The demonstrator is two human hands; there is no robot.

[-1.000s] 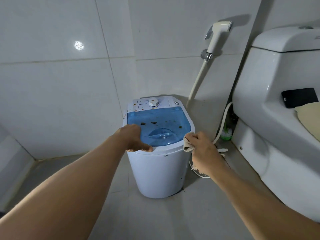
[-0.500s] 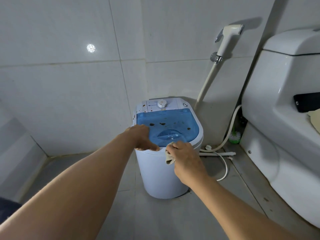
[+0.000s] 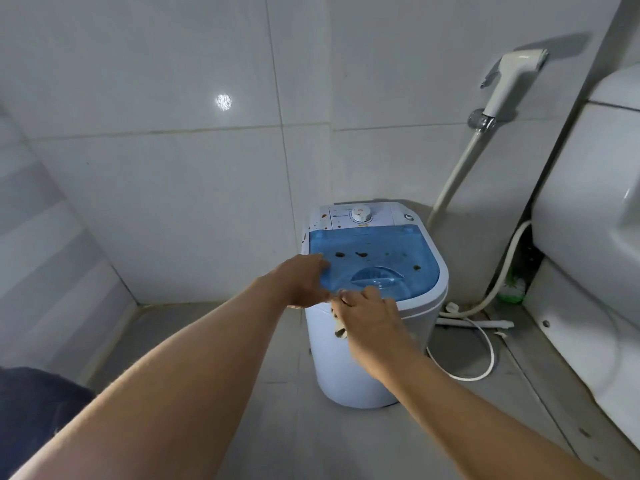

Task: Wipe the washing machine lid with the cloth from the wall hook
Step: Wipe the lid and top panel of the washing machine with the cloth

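Dim, cool, even illumination is recorded. A small bright glare spot [image 3: 223,102] is seen on the tiled wall [image 3: 173,185]. A soft shadow is cast up and to the right of the spray nozzle [image 3: 512,81]. Wide-angle bending is noted at the frame edges. Slight motion blur is observed on the right hand [image 3: 370,317].
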